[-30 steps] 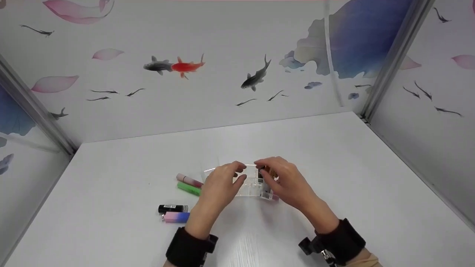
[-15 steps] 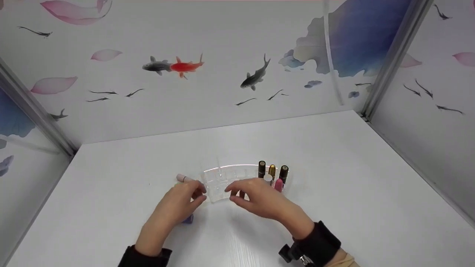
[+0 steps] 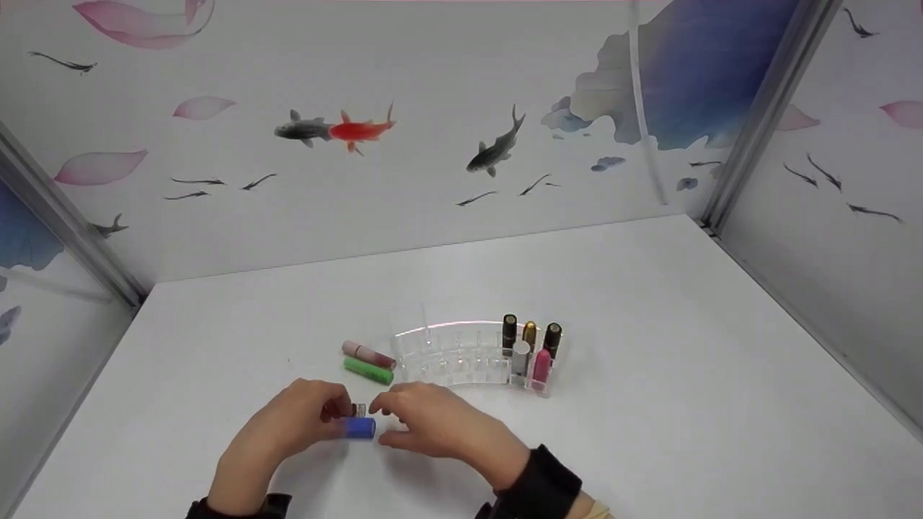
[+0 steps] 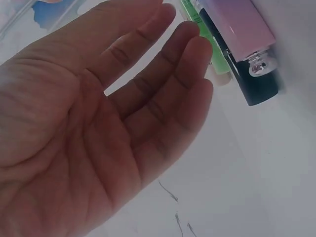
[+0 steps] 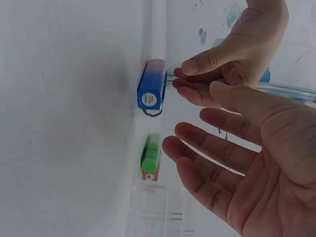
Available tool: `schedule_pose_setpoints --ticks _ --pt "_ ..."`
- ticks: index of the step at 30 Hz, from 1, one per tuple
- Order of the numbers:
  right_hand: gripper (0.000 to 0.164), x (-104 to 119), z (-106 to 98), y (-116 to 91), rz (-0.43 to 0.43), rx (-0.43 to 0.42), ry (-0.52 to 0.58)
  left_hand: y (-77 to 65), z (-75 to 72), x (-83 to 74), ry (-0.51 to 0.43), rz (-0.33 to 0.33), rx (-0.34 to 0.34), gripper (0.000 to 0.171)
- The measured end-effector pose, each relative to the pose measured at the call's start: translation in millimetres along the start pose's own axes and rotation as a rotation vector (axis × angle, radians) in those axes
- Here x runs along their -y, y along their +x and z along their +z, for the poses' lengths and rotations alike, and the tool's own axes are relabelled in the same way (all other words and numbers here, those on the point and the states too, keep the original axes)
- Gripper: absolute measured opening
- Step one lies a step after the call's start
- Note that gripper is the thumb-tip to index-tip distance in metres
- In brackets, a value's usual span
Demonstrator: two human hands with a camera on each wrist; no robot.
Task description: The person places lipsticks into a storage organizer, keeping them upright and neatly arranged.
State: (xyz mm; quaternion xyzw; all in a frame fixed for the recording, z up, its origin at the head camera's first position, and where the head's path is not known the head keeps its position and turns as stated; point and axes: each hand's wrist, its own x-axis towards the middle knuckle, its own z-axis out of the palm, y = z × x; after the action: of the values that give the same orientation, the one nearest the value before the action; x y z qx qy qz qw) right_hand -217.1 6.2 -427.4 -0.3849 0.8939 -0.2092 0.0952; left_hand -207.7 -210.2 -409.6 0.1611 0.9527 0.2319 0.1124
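My left hand (image 3: 292,422) hovers close over a pink-to-blue lipstick (image 3: 360,428), fingers loosely bent and holding nothing. That lipstick lies on the table beside a black lipstick tube (image 4: 259,86), whose body the left hand mostly hides in the head view. In the left wrist view both tubes show past the fingertips. Facing the lipstick's blue end is my right hand (image 3: 440,422), its fingers spread and relaxed with nothing in them. Farther back lie a green tube (image 3: 368,370) and a pinkish tube (image 3: 368,354), side by side.
A clear curved lipstick organizer (image 3: 433,329) stands behind the right hand. Its right end holds black tubes (image 3: 510,331), a gold tube (image 3: 530,331), a silver-white tube (image 3: 520,357) and a pink one (image 3: 541,364). A printed wall panel (image 3: 433,202) borders the table's back.
Both hands have left the organizer and come down leftward to the pink-to-blue lipstick. The organizer's tubes and the green tube are uncovered now.
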Motion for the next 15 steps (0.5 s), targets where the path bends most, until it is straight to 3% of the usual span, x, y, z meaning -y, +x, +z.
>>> schedule_pose_setpoints --ticks 6,15 --pt "0.036 11 14 6 -0.023 0.001 -0.092 -3.0 -1.4 2.6 0.039 -0.042 -0.011 0.021" --pt "0.042 12 26 0 -0.087 0.014 -0.275 -2.4 3.8 -0.1 0.069 -0.107 -0.052 0.028"
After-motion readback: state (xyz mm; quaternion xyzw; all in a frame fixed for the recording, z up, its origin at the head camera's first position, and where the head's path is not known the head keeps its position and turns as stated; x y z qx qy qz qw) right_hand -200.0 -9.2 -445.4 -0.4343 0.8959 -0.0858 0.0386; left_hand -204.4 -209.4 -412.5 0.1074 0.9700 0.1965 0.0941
